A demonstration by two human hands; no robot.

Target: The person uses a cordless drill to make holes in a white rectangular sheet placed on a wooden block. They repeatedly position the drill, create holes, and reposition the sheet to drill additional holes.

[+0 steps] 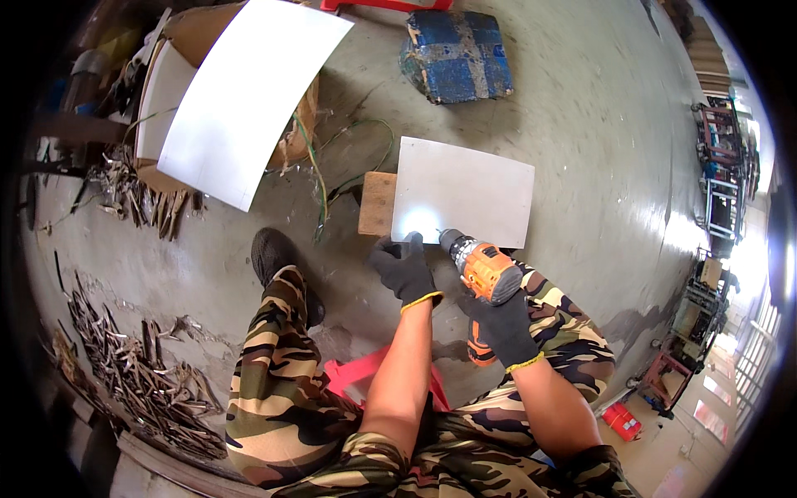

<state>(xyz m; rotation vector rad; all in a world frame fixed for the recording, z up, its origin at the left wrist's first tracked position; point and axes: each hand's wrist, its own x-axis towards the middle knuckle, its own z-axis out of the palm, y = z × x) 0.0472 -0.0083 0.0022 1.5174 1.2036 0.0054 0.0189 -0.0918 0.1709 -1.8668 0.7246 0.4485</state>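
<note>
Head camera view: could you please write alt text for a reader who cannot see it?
A dark-gloved right hand holds an orange-and-black drill near the lower edge of a pale panel, with the gloved left hand at that edge. A wooden block shows at the panel's left; another white sheet lies over a cardboard box.

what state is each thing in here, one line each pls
white panel, lying flat, brightly lit near its lower left
drill, held in the gloved right hand
left hand, gloved, at the panel's near edge
wooden block, partly covered by the panel
large white sheet, partly covering a cardboard box
</note>
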